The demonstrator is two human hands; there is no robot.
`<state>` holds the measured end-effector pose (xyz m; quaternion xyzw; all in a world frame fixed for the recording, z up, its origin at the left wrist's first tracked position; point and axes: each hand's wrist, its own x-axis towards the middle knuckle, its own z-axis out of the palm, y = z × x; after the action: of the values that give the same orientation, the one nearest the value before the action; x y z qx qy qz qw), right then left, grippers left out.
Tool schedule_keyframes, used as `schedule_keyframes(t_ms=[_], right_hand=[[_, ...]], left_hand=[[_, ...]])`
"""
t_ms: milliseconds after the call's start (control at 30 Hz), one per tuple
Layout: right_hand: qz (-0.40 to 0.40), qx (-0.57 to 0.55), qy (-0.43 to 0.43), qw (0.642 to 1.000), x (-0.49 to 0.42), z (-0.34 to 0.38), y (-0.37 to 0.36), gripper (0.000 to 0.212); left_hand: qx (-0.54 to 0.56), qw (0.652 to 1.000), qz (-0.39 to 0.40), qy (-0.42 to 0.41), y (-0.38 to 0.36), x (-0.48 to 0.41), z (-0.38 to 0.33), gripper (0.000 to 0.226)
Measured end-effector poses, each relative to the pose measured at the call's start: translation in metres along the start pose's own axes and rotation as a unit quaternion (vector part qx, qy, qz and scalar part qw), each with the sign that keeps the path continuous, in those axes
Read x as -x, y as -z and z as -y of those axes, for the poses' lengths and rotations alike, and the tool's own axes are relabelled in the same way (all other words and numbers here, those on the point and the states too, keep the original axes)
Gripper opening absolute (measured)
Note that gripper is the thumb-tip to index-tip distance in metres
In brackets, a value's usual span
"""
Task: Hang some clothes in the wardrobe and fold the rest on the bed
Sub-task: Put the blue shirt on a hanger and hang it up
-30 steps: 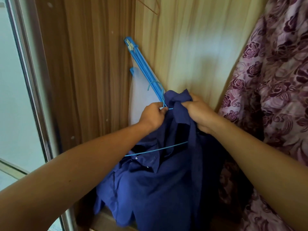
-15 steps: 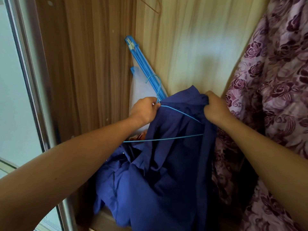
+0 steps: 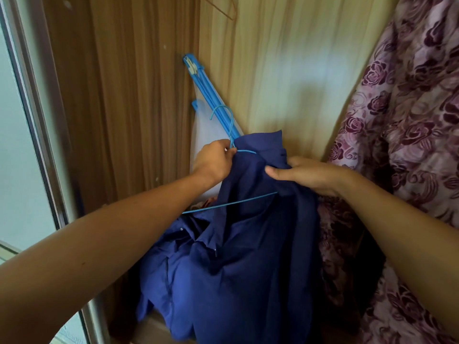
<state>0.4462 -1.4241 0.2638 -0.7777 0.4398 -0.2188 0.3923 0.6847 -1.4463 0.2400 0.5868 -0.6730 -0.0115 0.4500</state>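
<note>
Just below the blue rack (image 3: pixel 211 95), left hand (image 3: pixel 213 161) pinches the wire hanger (image 3: pixel 231 202) at its neck; right hand (image 3: pixel 313 173) has slid inward, gripping the navy shirt (image 3: pixel 248 269) draped over it. Shoulder looks seated; hanging likely next.

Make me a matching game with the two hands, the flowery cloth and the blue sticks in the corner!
Things: 1 left hand; 2 right hand; 3 flowery cloth; 4 blue sticks.
States: A leans in the wardrobe corner; B grips the navy shirt; C pinches the neck of the blue hanger; D hangs on the right.
Pairs: 1-C, 2-B, 3-D, 4-A.
</note>
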Motion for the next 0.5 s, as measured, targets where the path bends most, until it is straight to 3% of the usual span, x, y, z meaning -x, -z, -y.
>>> schedule_keyframes(t_ms=[100, 200, 233, 333, 500], right_hand=[[0.052, 0.031, -0.035, 0.998, 0.000, 0.009, -0.012, 0.047], [0.001, 0.031, -0.007, 1.000, -0.009, 0.008, -0.026, 0.014], [-0.014, 0.013, 0.000, 1.000, -0.011, 0.008, -0.033, 0.014], [-0.028, -0.014, 0.009, 0.999, -0.015, 0.004, -0.053, 0.033], [-0.018, 0.147, 0.069, 0.987, -0.010, 0.000, -0.053, 0.056]], left_hand=[[0.066, 0.998, 0.003, 0.001, -0.011, 0.003, -0.003, 0.035], [0.136, 0.991, -0.001, 0.009, -0.018, 0.006, -0.004, 0.024], [0.152, 0.988, -0.003, 0.011, -0.020, 0.007, -0.006, 0.021], [0.189, 0.982, -0.012, 0.009, -0.023, 0.013, -0.011, 0.024], [0.248, 0.968, -0.017, 0.020, -0.019, 0.012, 0.000, 0.022]])
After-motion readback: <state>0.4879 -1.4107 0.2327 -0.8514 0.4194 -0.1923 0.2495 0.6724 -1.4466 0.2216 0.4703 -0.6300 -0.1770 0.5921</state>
